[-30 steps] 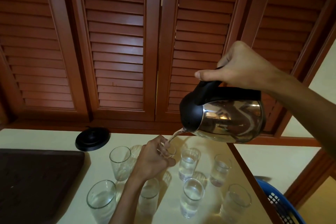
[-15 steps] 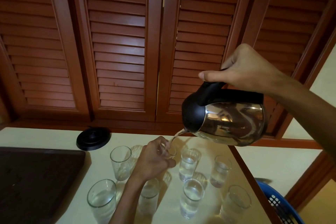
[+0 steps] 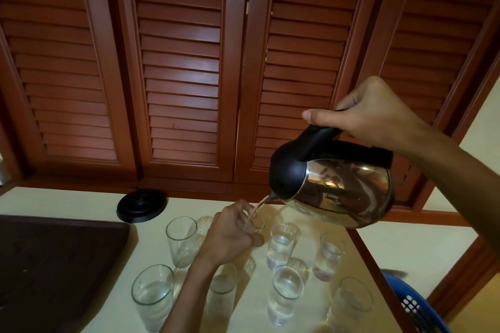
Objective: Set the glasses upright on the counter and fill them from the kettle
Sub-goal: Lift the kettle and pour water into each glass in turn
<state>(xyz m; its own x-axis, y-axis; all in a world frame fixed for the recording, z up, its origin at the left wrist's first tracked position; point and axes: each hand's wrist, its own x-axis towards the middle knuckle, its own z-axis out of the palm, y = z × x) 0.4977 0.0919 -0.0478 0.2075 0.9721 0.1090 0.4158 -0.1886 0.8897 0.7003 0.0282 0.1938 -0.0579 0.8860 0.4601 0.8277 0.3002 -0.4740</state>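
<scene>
My right hand (image 3: 368,113) grips the black handle of a steel kettle (image 3: 343,192), tilted with its spout down to the left. A thin stream of water falls from the spout into a small glass (image 3: 253,222) that my left hand (image 3: 230,235) holds upright on the cream counter (image 3: 81,203). Several other glasses stand upright around it. Those at the right and front, such as one glass (image 3: 281,246) and another (image 3: 285,295), hold water. A tall glass (image 3: 181,240) to the left looks empty.
The kettle's black round base (image 3: 142,204) sits at the back of the counter. A dark tray (image 3: 54,265) covers the left side. Brown louvred shutters (image 3: 184,62) rise behind. A blue basket (image 3: 416,305) sits below the counter's right edge.
Almost nothing differs; the kettle stays tilted and the water keeps running into the glass in my left hand. The view has shifted very slightly.
</scene>
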